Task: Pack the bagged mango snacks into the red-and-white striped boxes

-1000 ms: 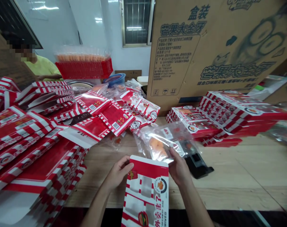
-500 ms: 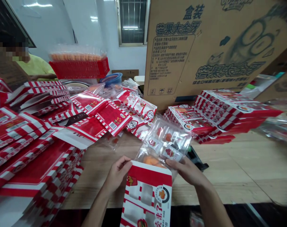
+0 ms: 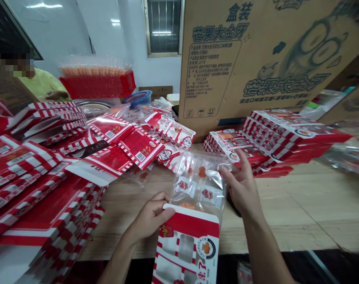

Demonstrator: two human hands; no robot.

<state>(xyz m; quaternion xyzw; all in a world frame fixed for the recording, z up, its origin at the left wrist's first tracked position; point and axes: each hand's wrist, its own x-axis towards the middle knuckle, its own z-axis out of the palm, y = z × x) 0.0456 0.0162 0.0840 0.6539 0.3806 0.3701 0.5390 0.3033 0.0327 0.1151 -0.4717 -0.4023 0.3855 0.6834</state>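
My left hand pinches the top left corner of a red-and-white striped paper sleeve with clear windows, held upright at the table's near edge. A clear plastic bag of small snack packets stands with its lower end inside the sleeve's mouth. My right hand rests its fingers against the bag's upper right edge, fingers stretched out.
Piles of flat red-striped sleeves cover the left of the wooden table. Filled sleeves are stacked at the right, before a big cardboard box. A person in yellow sits at far left, behind a red basket.
The bag has turned upright and slid lower into the sleeve's mouth. My right hand has moved from the bag's bottom edge up to its top right side.
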